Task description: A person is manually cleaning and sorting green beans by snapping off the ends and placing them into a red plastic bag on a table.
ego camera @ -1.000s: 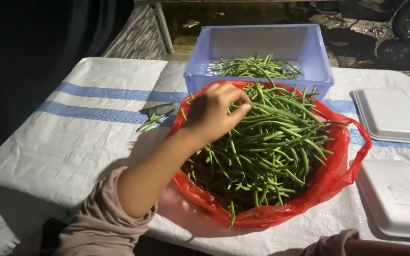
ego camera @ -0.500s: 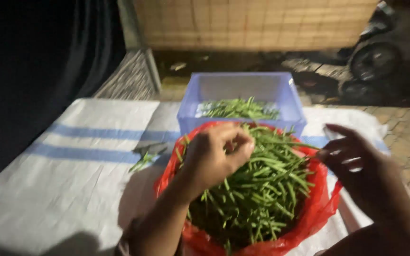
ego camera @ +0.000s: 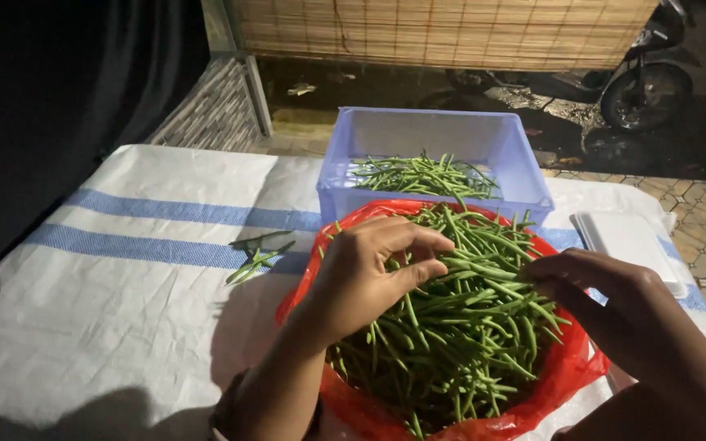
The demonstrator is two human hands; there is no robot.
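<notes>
A red plastic bag lies open on the table, heaped with long green beans. My left hand rests on the pile at its left side, fingers curled and pinching beans. My right hand reaches in from the right, its fingertips touching beans near the pile's upper right. Behind the bag stands a pale blue plastic crate with a thin layer of green beans in it.
A white cloth with blue stripes covers the table. A few loose bean pieces lie left of the bag. A white foam tray sits at the right. A motorbike stands on the pavement beyond.
The view has tilted up and closer. My right hand has come into view and down onto the beans. My left hand has stayed on the pile, its fingers closing over beans.
</notes>
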